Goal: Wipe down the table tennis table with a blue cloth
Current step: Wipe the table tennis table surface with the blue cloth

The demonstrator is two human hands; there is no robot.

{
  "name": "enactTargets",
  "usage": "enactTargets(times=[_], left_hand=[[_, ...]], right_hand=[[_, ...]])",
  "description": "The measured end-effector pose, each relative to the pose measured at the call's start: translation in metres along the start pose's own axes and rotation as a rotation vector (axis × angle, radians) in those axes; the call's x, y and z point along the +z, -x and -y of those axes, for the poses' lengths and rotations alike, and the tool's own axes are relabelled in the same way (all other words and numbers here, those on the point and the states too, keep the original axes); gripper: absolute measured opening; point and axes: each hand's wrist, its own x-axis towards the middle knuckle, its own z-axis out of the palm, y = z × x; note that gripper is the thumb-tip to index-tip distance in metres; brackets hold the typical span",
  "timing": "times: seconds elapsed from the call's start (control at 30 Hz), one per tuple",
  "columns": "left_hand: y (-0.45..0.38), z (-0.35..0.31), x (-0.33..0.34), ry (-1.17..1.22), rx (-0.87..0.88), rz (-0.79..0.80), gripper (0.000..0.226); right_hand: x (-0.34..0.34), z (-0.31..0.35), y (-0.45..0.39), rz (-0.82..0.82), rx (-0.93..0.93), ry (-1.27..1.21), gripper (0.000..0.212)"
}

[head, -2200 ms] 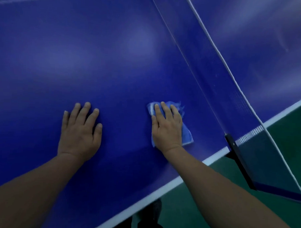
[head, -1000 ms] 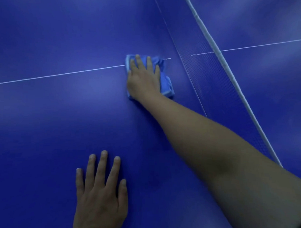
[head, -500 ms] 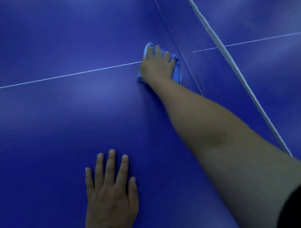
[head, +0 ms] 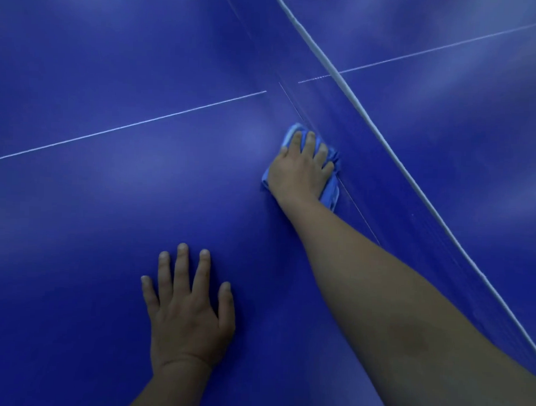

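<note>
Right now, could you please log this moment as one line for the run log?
right hand flat, pressing blue cloth beside net | left hand flat on table | wiping underway

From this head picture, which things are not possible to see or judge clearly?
- Blue cloth: mostly hidden under the right hand pressing on it; its full size and folds cannot be told.
- Net: mesh blurred, and both ends cut off by the frame edges, so no post shows.
- Table: its outer edges lie outside the head view; dust or wetness cannot be judged.
- Left hand: palm hidden, flat on the table.
</note>
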Motion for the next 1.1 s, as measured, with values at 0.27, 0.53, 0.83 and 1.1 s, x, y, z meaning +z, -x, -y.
enactTargets(times=[0.27, 0.53, 0.83, 1.1], left_hand=[[0.006, 0.000, -0.002, 0.113, 0.122, -0.073, 0.073], [0.007, 0.003, -0.007, 0.204, 0.139, -0.036, 0.068], [0.114, -0.023, 0.010, 0.169, 0.479, 0.006, 0.057], [0.195, -0.068, 0.041, 0.017, 0.796, 0.151, 0.054]], right_hand=[[-0.015, -0.070, 0.080, 0.002, 0.083, 0.025, 0.056], [-0.031, -0.160, 0.181, 0.012, 0.182, 0.057, 0.056], [-0.046, -0.241, 0.279, 0.017, 0.325, 0.103, 0.056], [-0.059, -0.279, 0.336, -0.009, 0.428, 0.100, 0.053]])
